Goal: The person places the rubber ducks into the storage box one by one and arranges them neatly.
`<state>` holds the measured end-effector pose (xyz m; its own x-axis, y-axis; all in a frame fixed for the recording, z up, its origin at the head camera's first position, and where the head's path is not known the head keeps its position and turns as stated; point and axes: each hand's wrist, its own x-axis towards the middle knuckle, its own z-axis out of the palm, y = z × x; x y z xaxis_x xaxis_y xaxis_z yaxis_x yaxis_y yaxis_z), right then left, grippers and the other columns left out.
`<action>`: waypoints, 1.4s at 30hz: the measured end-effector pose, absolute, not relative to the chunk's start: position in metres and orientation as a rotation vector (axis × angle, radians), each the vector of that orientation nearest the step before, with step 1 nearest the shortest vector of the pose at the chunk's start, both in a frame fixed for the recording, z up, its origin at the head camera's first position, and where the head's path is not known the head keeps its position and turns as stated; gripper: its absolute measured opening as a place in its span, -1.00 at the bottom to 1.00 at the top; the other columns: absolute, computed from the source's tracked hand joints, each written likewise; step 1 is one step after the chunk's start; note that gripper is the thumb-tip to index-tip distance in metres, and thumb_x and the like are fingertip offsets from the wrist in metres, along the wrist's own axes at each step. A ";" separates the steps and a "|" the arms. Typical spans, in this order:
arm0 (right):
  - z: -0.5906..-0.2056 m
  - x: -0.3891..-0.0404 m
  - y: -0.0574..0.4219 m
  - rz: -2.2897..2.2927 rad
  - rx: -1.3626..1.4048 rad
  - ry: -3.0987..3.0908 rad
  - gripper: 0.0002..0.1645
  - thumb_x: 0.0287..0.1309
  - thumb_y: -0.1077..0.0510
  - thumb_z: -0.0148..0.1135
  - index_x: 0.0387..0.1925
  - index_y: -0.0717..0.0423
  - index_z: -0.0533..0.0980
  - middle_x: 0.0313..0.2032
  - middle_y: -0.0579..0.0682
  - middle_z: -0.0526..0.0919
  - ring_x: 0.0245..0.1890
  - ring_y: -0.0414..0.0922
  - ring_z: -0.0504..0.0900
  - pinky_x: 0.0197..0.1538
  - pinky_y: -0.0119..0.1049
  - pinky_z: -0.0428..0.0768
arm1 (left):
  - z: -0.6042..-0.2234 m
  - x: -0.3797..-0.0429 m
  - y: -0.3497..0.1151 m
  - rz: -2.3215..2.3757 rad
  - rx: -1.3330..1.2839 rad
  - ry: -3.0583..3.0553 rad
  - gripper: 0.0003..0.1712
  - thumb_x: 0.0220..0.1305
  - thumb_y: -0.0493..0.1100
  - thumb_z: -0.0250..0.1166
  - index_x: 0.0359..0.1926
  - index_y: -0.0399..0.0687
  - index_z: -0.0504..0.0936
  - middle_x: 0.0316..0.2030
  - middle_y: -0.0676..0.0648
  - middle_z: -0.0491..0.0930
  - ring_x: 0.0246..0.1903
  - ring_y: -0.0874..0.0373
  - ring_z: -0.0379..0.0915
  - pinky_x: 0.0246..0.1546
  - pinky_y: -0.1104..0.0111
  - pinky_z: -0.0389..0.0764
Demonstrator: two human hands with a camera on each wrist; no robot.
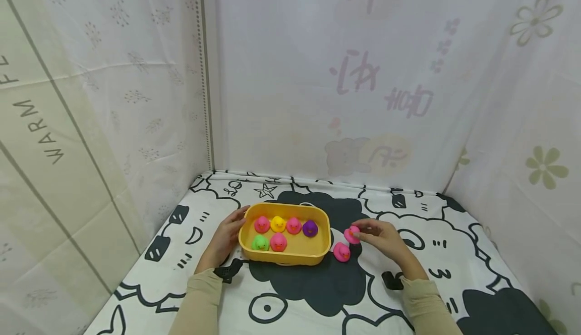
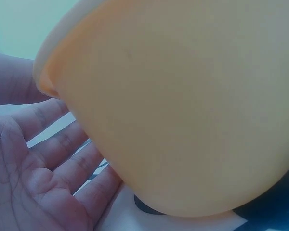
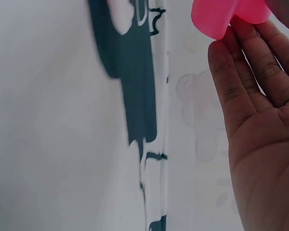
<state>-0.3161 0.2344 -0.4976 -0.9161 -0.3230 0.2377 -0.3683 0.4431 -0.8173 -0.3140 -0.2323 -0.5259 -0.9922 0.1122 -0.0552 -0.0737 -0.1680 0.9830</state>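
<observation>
A yellow rectangular tub [image 1: 290, 260] with rounded corners holds several small rubber ducks: pink ones, a yellow duck [image 1: 278, 224], a purple duck [image 1: 310, 228] and a green duck [image 1: 260, 242]. My left hand [image 1: 228, 237] holds the tub's left end, thumb at the rim and fingers along the outer wall [image 2: 183, 110] in the left wrist view. To the right of the tub, my right hand [image 1: 383, 239] pinches a pink rubber duck [image 1: 351, 234] between thumb and fingertips; only its lower part shows in the right wrist view. Just below it, another pink duck [image 1: 342, 252] rests on the cloth.
A white cloth [image 1: 317, 320] with black cartoon drawings covers the table. Pale patterned curtains [image 1: 290, 98] hang behind and on both sides. Inside the tub, the ducks are grouped toward the back and left; bare yellow floor shows at the front right.
</observation>
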 end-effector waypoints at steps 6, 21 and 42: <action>-0.484 -0.328 0.219 1.498 0.755 -2.618 -0.64 0.17 -0.06 0.44 0.00 -0.12 0.67 -0.07 -0.07 0.74 -0.08 -0.08 0.74 -0.07 -0.24 0.72 | -0.526 -0.313 -0.232 2.327 0.057 1.946 -0.41 0.48 -0.14 0.04 0.49 -0.02 0.27 0.48 -0.13 0.20 0.43 -0.11 0.16 0.44 0.02 0.19; -0.464 -0.350 0.148 1.457 1.008 -2.733 -0.62 0.18 -0.03 0.44 0.02 -0.08 0.67 -0.05 -0.09 0.72 -0.03 -0.10 0.71 0.02 -0.22 0.69 | -0.523 -0.312 -0.228 2.332 0.051 1.954 -0.43 0.50 -0.14 0.03 0.48 0.01 0.30 0.46 -0.09 0.23 0.42 -0.07 0.17 0.43 0.05 0.20; -0.477 -0.355 0.109 1.238 1.204 -2.841 -0.71 0.19 -0.08 0.42 -0.04 -0.22 0.70 -0.13 -0.31 0.71 -0.03 -0.19 0.60 0.13 -0.20 0.60 | -0.523 -0.312 -0.229 2.298 0.039 1.987 -0.43 0.51 -0.16 0.01 0.48 0.00 0.29 0.48 -0.14 0.21 0.43 -0.12 0.15 0.44 -0.04 0.17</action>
